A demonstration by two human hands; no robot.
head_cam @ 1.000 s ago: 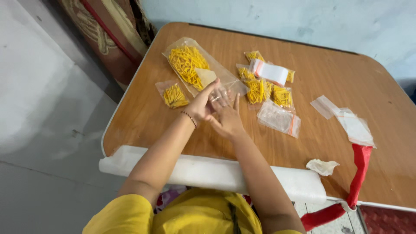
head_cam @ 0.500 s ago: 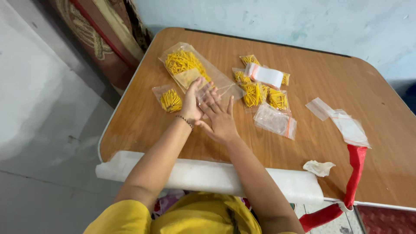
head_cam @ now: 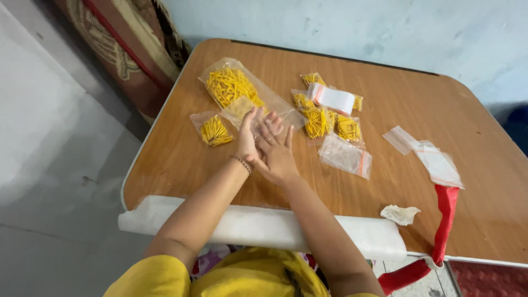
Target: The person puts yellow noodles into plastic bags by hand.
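**Hands pressed together beside the open bag of yellow pins**

Since half a second ago the hands have kept their place at the table's middle, the fingers now closer together and lying nearer the large bag.

Nearest the person, a white padded roll (head_cam: 258,225) lies along the front edge of the wooden table (head_cam: 418,110). Just beyond it the left hand (head_cam: 247,138) and right hand (head_cam: 276,151) meet side by side, fingers straight and almost closed against each other, pointing away from the body. Whether anything lies between the palms cannot be told.

The fingertips touch the near end of the large clear bag (head_cam: 242,91), whose long axis runs diagonally from far left to near right; its yellow pins are heaped at the far-left end. Just left of the left hand lies a small clear bag of yellow pins (head_cam: 213,130). Right of the hands sits an empty small bag with a red strip (head_cam: 345,156). Beyond that, a cluster of filled small bags (head_cam: 324,121) carries a white stack of flat bags (head_cam: 331,98) on top.

Farther right lie more empty clear bags (head_cam: 432,157), a crumpled white scrap (head_cam: 400,214) and a red strap (head_cam: 443,231) over the table's corner.
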